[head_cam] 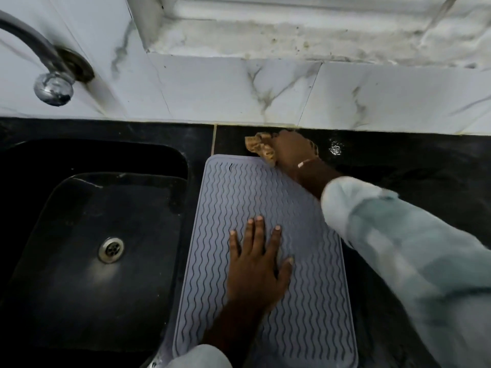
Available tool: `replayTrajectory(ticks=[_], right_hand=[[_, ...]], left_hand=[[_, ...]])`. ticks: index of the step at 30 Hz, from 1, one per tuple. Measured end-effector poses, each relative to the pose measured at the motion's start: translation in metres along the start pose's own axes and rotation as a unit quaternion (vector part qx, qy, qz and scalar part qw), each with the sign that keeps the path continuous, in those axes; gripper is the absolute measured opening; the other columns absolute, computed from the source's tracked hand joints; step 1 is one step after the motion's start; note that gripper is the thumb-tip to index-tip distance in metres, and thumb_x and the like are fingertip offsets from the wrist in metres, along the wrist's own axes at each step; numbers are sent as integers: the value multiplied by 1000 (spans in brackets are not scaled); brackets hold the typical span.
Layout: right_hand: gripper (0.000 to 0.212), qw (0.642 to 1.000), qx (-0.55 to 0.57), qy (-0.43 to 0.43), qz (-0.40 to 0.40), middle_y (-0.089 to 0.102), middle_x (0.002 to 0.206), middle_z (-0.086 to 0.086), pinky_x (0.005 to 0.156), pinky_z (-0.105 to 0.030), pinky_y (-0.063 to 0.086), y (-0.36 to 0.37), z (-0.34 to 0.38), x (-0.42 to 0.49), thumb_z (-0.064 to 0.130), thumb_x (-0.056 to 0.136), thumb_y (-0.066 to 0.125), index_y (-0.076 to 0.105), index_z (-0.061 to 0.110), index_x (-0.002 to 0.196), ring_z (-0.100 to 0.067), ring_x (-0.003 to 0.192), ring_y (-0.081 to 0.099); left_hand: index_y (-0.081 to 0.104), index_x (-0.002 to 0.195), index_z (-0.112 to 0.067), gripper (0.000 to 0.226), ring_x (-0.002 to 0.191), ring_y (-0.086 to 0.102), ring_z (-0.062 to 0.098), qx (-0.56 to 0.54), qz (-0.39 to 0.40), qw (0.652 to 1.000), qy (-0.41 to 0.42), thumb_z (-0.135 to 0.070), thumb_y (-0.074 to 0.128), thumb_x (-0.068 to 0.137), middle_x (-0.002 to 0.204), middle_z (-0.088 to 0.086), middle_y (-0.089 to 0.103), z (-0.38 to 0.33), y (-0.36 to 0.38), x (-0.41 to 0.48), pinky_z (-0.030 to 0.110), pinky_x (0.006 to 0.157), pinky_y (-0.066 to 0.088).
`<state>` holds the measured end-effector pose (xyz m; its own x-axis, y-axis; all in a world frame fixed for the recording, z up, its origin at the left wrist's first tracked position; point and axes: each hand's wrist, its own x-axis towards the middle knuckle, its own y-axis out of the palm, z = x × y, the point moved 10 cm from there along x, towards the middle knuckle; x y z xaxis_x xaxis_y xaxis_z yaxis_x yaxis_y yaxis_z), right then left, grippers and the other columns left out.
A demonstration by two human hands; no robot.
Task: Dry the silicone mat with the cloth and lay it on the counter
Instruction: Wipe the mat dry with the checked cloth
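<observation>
Bunched in the right hand (291, 150), upper centre of the frame, the cloth (261, 150) is gripped with fingers curled shut around it, a tan wad poking out to the left of the knuckles; it sits at the mat's far right corner, partly on the mat and partly on bare tabletop (398, 166) just below the wall tiles. Lower centre, the left hand (256, 264) holds nothing: its fingers are spread and pressed flat on the ribbed surface, pinning the mat (313, 301) in place. The mat itself already lies flat on the tabletop, long side running up the frame, its left edge just beside the sink (87, 235) rim. By my reading the drying step is in hand, with the wipe at the far edge, and the laying part looks as good as done. The next move likely calls for dragging the cloth back down the ribs toward the lower edge, which means the flat palm must shift or lift out of the stroke's path. Room is tight at the upper edge, where the wall stops the cloth, and on the left, where the basin drops away. Open tabletop lies to the right, where a wet sheen (335, 149) shows near the wall.
</observation>
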<state>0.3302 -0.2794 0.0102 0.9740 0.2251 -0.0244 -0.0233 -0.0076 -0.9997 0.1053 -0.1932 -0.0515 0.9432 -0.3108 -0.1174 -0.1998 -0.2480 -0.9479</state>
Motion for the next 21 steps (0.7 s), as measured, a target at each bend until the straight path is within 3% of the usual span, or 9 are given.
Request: replayTrajectory(ticks=[4,5,8,10,13,15,18,21], right_hand=[[33,994,41,-101,-1,53,134,-13,104,-38,41,14,14,-76,27,99,45,59,13,126,-28,123,49],[33,995,19,-98,-2,52,133,-14,103,-38,41,10,-1,-75,28,99,44,59,13,125,-29,122,48],[35,999,-29,17,18,53,126,-18,95,-41,47,-10,-60,-30,25,100,42,59,9,125,-36,118,51],[34,999,-43,21,17,58,122,-17,91,-40,50,-16,-51,-17,23,100,40,61,8,122,-35,113,57],[32,999,5,-46,29,62,120,-7,91,-38,49,4,0,-50,30,99,41,64,17,117,-26,110,57],[32,995,-21,-96,30,58,128,-5,89,-38,48,13,3,-86,29,98,44,60,19,123,-25,115,51],[32,998,-49,-46,15,58,131,-7,96,-42,46,6,-56,-84,30,99,45,58,17,125,-29,121,48],[31,999,-48,23,-7,64,117,-9,88,-41,50,-8,-66,-63,32,98,43,62,13,113,-29,110,56]], left_hand=[[12,152,-33,70,149,-2,23,4,-13,1000,-9,-66,16,92,162,6,3,2,-2,1,52,116,-6],[9,152,-33,70,149,-5,23,7,-13,1000,-6,-67,15,91,162,6,1,0,-1,0,52,116,-8],[2,152,-35,70,148,-11,22,5,-10,1000,6,-68,12,91,162,4,-7,1,0,-1,50,116,-13],[2,152,-37,70,149,-8,24,9,-7,1000,2,-69,12,91,161,5,-7,2,0,0,51,116,-12],[16,151,-39,71,149,2,27,20,-11,1000,0,-74,19,89,161,8,6,-1,0,1,53,115,-4],[20,150,-38,73,148,6,27,22,-12,1000,0,-75,24,87,160,8,12,-1,1,0,54,115,1],[14,151,-40,74,149,-2,24,23,-16,1000,-2,-76,22,87,162,5,4,1,0,0,52,117,-2],[6,151,-42,74,148,-12,20,24,-20,1000,-5,-77,17,87,162,2,-6,2,0,-1,50,117,-10]])
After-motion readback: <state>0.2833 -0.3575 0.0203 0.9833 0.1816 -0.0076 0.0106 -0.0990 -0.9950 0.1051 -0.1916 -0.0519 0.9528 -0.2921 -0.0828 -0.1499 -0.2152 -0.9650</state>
